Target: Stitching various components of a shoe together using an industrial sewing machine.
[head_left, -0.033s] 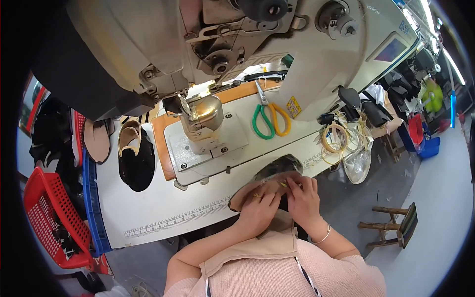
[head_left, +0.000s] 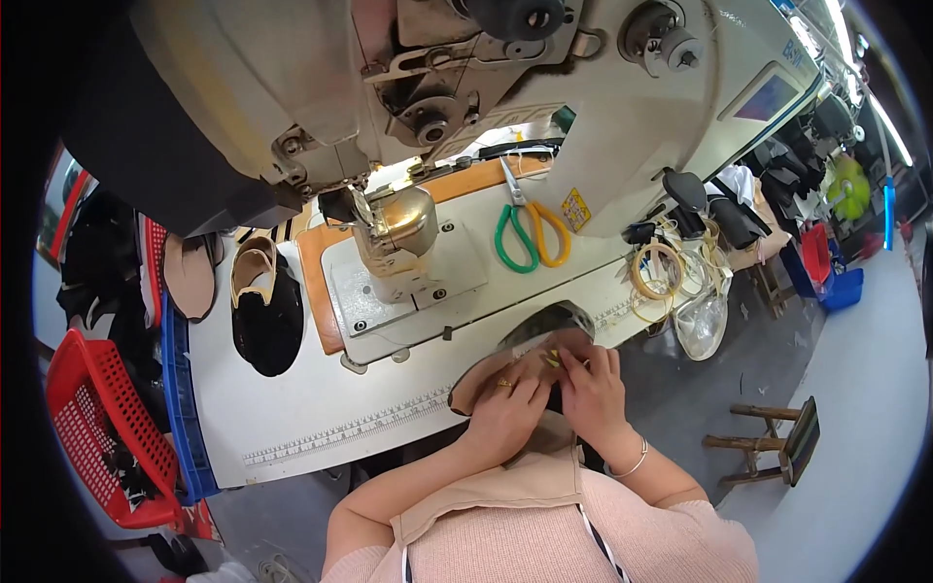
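A shoe upper [head_left: 472, 385] with a brownish lining and a dark, glossy far end lies at the front edge of the table. My left hand [head_left: 511, 400] is closed over its near part, a ring on one finger. Against the lining, my right hand [head_left: 595, 391] pinches a small yellow-green tool [head_left: 554, 358]; most of it is hidden by the fingers, so its kind cannot be told. A bracelet circles my right wrist. Scissors [head_left: 525, 233] with one green and one orange handle lie beyond my hands.
A sewing machine [head_left: 398, 219] stands over the white table [head_left: 321, 408]. At the left are a black shoe upper [head_left: 267, 325], a beige sole-shaped piece [head_left: 190, 277] and a red basket [head_left: 97, 418]. Tape rolls [head_left: 658, 272] hang at the right edge, near a wooden stool [head_left: 777, 443].
My right hand has shifted slightly left, and more of the yellow-green tool shows at its fingertips. My left hand and the shoe upper look nearly unmoved.
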